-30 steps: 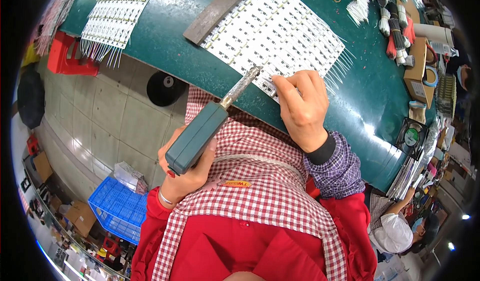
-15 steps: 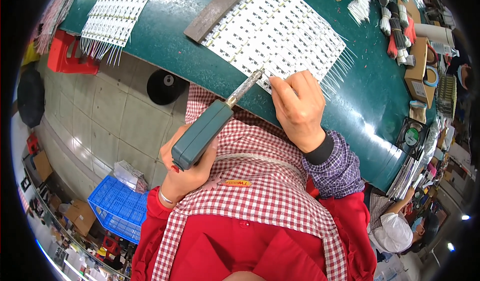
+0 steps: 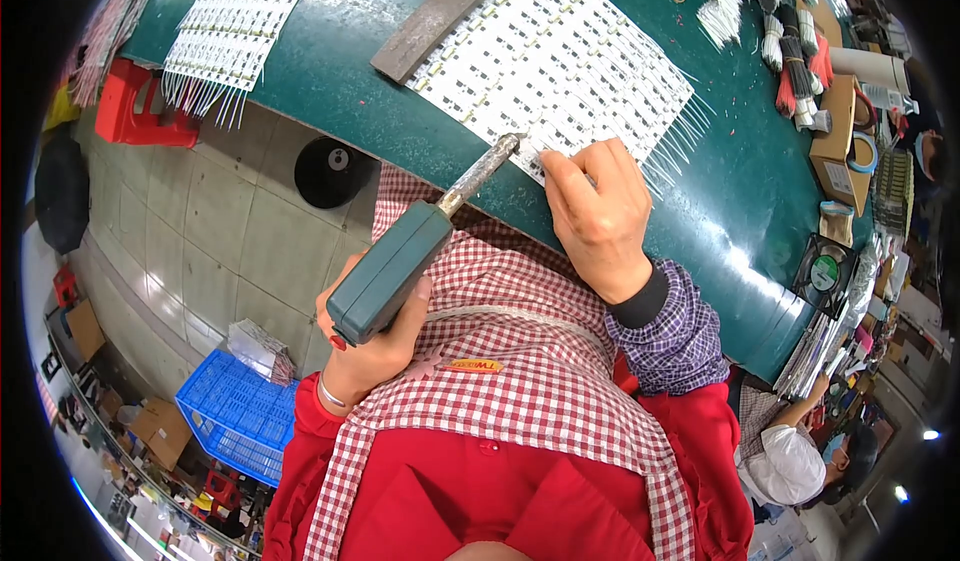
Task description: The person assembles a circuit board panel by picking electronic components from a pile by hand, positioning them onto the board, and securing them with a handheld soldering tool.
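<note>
My left hand [image 3: 375,346] is wrapped round the dark green handle of a soldering gun [image 3: 392,271]. Its long metal barrel points up and right, and the tip is over the near edge of a white circuit board panel [image 3: 560,61]. Small dark parts sit in rows on that panel, and thin white wires [image 3: 683,131] stick out along its right side. Just right of the tip, my right hand [image 3: 600,211] rests at the panel's near corner, thumb and forefinger pinched together. What they pinch is too small and too hidden to name.
A brown metal bar [image 3: 440,21] lies along the panel's left edge on the green table [image 3: 330,81]. Another wired panel [image 3: 235,26] lies at the far left. Wire bundles [image 3: 790,46] and a cardboard box [image 3: 838,151] stand at the right. A blue crate [image 3: 235,411] is on the floor.
The soldering gun has shifted slightly left and back, its tip moving away from my right fingertips. My right hand stays almost where it was, still pinched.
</note>
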`<state>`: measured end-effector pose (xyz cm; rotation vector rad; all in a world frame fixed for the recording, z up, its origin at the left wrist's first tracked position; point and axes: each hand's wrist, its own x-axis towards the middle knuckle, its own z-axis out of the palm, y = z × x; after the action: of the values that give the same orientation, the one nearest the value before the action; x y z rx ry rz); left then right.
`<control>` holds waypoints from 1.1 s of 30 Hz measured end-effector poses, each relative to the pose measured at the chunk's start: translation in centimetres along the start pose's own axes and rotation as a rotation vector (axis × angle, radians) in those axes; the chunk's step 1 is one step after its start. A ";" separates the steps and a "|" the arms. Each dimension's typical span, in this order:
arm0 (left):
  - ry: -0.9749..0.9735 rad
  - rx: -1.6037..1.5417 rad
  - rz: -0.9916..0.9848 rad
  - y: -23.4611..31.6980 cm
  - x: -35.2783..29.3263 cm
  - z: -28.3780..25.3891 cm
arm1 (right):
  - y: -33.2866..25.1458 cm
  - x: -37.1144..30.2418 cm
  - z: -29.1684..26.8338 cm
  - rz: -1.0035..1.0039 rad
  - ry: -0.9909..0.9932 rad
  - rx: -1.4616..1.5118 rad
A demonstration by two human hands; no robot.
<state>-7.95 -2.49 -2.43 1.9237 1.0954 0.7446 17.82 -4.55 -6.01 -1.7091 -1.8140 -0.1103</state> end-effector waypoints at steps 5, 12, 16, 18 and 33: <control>0.022 0.016 -0.036 0.1 -0.3 -0.1 | -0.6 -0.3 -1.2 0.022 -0.020 0.005; 0.029 0.016 -0.004 0.1 -0.3 -0.1 | -1.2 0.1 -1.4 0.019 0.009 0.109; 0.011 0.002 0.007 0.1 -0.2 0.0 | -0.6 -0.5 -0.3 0.062 0.012 0.101; -0.001 0.014 0.011 0.2 -0.3 0.0 | -0.6 -0.6 -0.1 0.067 0.027 0.108; -0.011 -0.013 -0.050 0.0 -0.7 0.0 | -0.8 -0.4 0.0 0.075 0.002 0.078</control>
<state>-8.28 -3.08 -2.51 1.8808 1.1249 0.7112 17.10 -4.97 -5.95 -1.7191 -1.7279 -0.0095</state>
